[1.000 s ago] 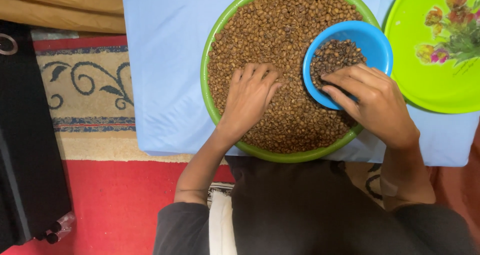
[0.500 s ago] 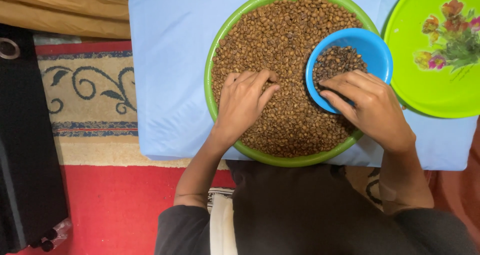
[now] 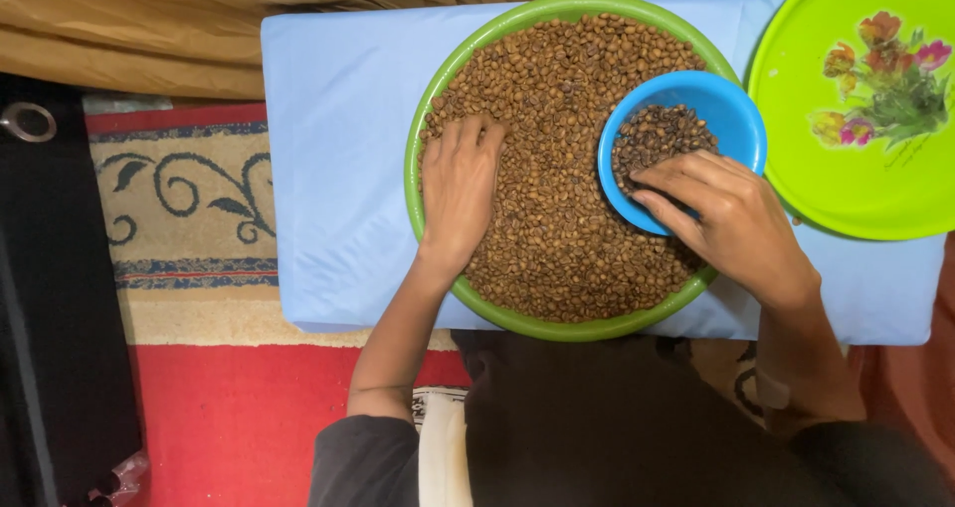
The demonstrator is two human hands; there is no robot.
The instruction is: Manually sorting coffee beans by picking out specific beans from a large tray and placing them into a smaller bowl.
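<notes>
A large green basin [image 3: 410, 184] filled with brown coffee beans [image 3: 562, 79] sits on a light blue cloth. My left hand [image 3: 458, 191] lies flat on the beans at the basin's left side, fingers stretched out and close together. A small blue bowl [image 3: 738, 109] holding darker beans [image 3: 659, 134] rests tilted on the beans at the basin's right. My right hand [image 3: 731, 218] grips the near rim of this blue bowl, fingers over its edge.
A bright green tray with a flower print [image 3: 865, 99] lies at the far right on the light blue cloth [image 3: 333, 169]. A red and beige patterned rug [image 3: 189, 208] covers the floor at left, next to a black object [image 3: 55, 348]. Tan fabric [image 3: 149, 19] lies behind.
My left hand has slid left across the beans, from the basin's middle to its left side, and flattened out. My right hand stays on the blue bowl's rim.
</notes>
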